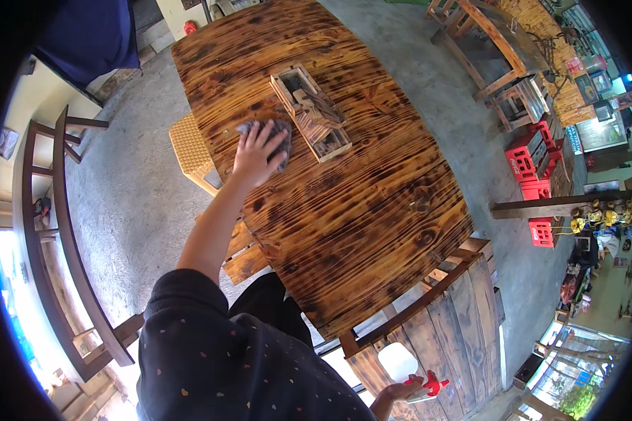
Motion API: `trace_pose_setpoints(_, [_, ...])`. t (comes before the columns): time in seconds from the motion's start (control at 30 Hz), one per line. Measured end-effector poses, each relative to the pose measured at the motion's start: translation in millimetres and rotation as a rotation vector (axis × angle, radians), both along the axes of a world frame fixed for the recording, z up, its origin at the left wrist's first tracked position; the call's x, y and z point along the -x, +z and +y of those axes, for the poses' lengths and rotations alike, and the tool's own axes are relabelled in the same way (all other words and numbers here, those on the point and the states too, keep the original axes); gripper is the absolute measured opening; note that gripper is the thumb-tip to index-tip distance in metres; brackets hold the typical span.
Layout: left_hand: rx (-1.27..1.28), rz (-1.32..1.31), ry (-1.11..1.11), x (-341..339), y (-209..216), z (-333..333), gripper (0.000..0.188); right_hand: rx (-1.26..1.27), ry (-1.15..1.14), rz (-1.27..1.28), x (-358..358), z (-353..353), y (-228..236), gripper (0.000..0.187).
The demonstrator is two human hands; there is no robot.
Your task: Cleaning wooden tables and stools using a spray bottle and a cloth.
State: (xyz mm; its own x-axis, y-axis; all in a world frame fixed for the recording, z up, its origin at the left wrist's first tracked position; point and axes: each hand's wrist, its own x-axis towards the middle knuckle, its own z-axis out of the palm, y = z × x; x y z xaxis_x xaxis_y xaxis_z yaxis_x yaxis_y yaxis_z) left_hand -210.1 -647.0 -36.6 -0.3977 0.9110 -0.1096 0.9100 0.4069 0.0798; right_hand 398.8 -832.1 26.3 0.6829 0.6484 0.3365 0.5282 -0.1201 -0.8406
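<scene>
My left hand (258, 149) lies with fingers spread on a crumpled grey cloth (282, 133), pressing it to the wooden table (372, 203). Right beside the cloth is a wooden box (314, 116) with dividers and slatted wooden pieces. Low at the right, my right hand (402, 390) is closed around what looks like a spray bottle with a red trigger head (435, 384); its body is mostly hidden. A white rounded piece (398, 361) shows just above that hand; I cannot tell whether it belongs to the bottle.
A plank-backed wooden bench (446, 323) stands against the table's near right side. On the left are a woven seat (192, 151) and a dark wooden bench frame (64, 231). Red crates (528, 154) and a wooden table (495, 42) stand across the concrete floor (137, 189).
</scene>
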Motion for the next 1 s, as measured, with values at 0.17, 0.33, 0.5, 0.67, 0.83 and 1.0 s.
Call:
trace_pose_setpoints(0.17, [-0.005, 0.077, 0.198, 49, -4, 45, 0.058, -0.052, -0.064, 0.045, 31, 14, 22, 0.025])
trace_pose_setpoints(0.33, [-0.056, 0.081, 0.255, 34, -11, 44, 0.058, -0.030, -0.191, 0.076, 8, 6, 3, 0.024])
trace_pose_setpoints(0.5, [-0.053, 0.080, 0.190, -15, -3, 9, 0.058, -0.052, -0.199, 0.075, 33, 16, 18, 0.022])
trace_pose_setpoints(0.67, [-0.062, -0.020, -0.178, -95, 0, -52, 0.056, -0.042, -0.257, 0.095, 14, 11, 2, 0.026])
trace_pose_setpoints(0.83, [0.047, -0.083, -0.538, -87, 14, -94, 0.057, -0.144, -0.212, 0.128, 46, 22, 28, 0.029])
trace_pose_setpoints(1.0, [-0.126, -0.011, -0.121, -58, -7, -65, 0.058, -0.118, -0.172, 0.146, 14, 8, -7, 0.038])
